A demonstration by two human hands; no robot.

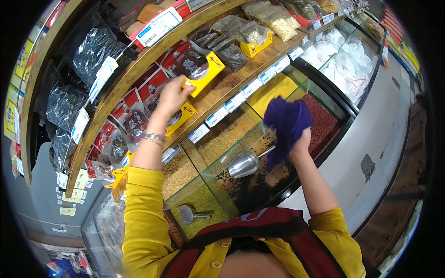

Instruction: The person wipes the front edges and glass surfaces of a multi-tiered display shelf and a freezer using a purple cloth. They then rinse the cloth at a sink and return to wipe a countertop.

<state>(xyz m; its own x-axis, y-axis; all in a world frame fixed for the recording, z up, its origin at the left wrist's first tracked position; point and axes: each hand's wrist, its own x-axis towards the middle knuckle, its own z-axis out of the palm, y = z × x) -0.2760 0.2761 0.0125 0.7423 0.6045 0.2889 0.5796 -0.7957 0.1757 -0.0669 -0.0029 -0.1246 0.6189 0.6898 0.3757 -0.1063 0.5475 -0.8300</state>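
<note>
My left hand [174, 94] grips the near end of a yellow display box [209, 74] on the wooden shelf [224, 83]. The box, set at an angle, holds red and dark brown food packets [192, 62]. Bunched in my right hand [301, 141] is a purple cloth [286, 121], raised over the glass-divided grain bins. Below the cloth, a metal scoop [244, 164] lies in a bin of scattered black beans [248, 189], its handle end partly hidden by the cloth. Another yellow box [182, 117] with packets stands just beneath my left wrist.
Price tags [235, 101] line the shelf's front edge. Glass dividers [240, 140] separate yellow grain [274, 91], small red beans [321, 121] and green beans [205, 222], where a second scoop [187, 213] rests. A curved upper shelf [114, 78] overhangs on the left. White bags [347, 66] fill a case beyond.
</note>
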